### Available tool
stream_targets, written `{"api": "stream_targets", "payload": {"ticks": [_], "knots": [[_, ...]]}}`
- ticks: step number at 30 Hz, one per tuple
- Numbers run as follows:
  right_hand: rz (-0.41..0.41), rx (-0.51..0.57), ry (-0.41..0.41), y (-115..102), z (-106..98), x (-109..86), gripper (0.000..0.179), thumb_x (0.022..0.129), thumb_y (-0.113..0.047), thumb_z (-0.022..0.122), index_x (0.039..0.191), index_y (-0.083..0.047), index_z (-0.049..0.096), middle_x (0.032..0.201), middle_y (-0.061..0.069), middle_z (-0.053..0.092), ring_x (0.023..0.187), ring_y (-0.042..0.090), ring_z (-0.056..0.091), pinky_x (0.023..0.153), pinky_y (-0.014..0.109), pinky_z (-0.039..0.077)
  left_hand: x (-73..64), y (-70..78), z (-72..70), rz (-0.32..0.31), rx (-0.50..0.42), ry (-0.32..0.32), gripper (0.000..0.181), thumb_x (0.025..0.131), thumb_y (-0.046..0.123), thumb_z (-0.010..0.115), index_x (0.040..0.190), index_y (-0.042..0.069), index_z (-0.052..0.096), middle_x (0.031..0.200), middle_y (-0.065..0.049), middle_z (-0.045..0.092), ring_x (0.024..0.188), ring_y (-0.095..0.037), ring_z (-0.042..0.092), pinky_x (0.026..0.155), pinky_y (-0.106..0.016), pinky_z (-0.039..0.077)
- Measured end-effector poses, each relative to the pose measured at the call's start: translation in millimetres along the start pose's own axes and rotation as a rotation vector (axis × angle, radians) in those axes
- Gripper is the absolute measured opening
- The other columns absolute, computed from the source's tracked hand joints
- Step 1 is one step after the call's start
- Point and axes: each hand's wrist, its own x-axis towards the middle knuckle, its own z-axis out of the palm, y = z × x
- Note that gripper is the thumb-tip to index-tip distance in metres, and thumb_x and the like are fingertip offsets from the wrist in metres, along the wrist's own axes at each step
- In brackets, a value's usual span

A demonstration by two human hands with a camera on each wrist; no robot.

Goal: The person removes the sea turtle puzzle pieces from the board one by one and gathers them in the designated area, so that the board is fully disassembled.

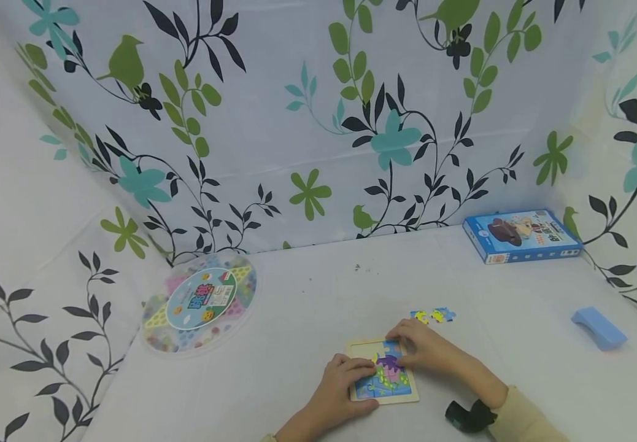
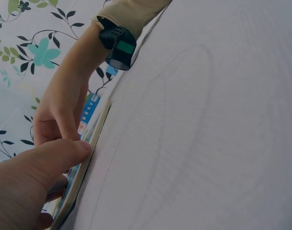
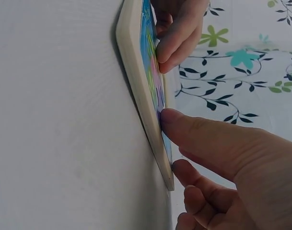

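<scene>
A small jigsaw puzzle [image 1: 387, 390] in a pale wooden frame lies on the white table, mostly filled with colourful pieces. Its upper left part shows bare board. My left hand [image 1: 342, 388] holds the puzzle at its left side, thumb by the near edge and fingers reaching over the pieces. At the far right corner, my right hand [image 1: 429, 347] grips the frame, its thumb [image 3: 177, 125] pressing on the pieces near the right border. In the right wrist view the curled fingers [image 3: 196, 184] sit by the frame's corner. Loose puzzle pieces [image 1: 433, 315] lie just beyond the right hand.
A round, clear-rimmed game box [image 1: 155, 344] lies at the left. Against the back right stands a flat blue box [image 1: 528, 236]. A light blue arched block [image 1: 599, 328] is at the far right. Patterned cloth [image 1: 318, 123] hangs behind and at the sides.
</scene>
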Motion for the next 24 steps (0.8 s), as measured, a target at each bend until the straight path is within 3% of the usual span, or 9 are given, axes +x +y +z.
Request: {"api": "stream_targets", "payload": {"ticks": [24], "knots": [[-0.010, 0.072, -0.058, 2.6, -0.7, 0.2, 0.036, 0.076, -0.021, 0.070, 0.108, -0.011, 0.057, 0.098, -0.006, 0.044, 0.094, 0.015, 0.042, 0.084, 0.037, 0.038, 0.0, -0.7, 1.6, -0.014, -0.008, -0.013, 0.045, 0.078, 0.043, 0.065, 0.112, 0.014, 0.062, 0.117, 0.008, 0.054, 0.093, -0.006, 0.037, 0.078, -0.027, 0.032]]}}
